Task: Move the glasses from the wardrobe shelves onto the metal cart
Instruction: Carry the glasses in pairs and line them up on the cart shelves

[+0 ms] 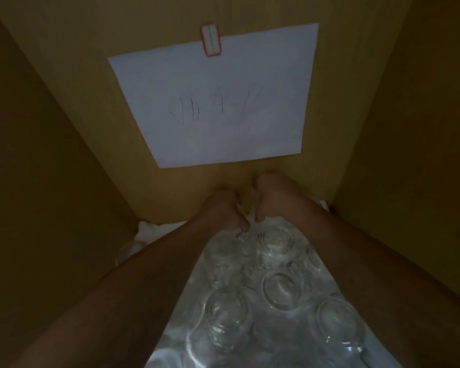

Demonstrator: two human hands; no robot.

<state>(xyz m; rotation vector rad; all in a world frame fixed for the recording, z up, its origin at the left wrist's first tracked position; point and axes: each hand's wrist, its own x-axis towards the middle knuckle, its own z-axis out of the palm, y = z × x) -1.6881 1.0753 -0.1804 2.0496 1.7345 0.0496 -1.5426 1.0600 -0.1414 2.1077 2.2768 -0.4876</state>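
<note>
Several clear glasses point(282, 289) stand upside down in rows on a white-lined wardrobe shelf point(149, 231), dimly lit. Both my bare arms reach over them to the back row. My left hand point(225, 211) curls down with its fingertips round the base of a rear glass point(241, 236). Just to its right and slightly farther back, my right hand point(272, 196) is curled with the thumb pointing down, gripping another rear glass that the hand mostly hides. The metal cart is out of view.
The wardrobe's brown back wall point(91, 115) carries a white paper sheet point(218, 102) held by a red-edged clip point(211, 39). Brown side walls point(409, 128) close in on the left and right, leaving a narrow space.
</note>
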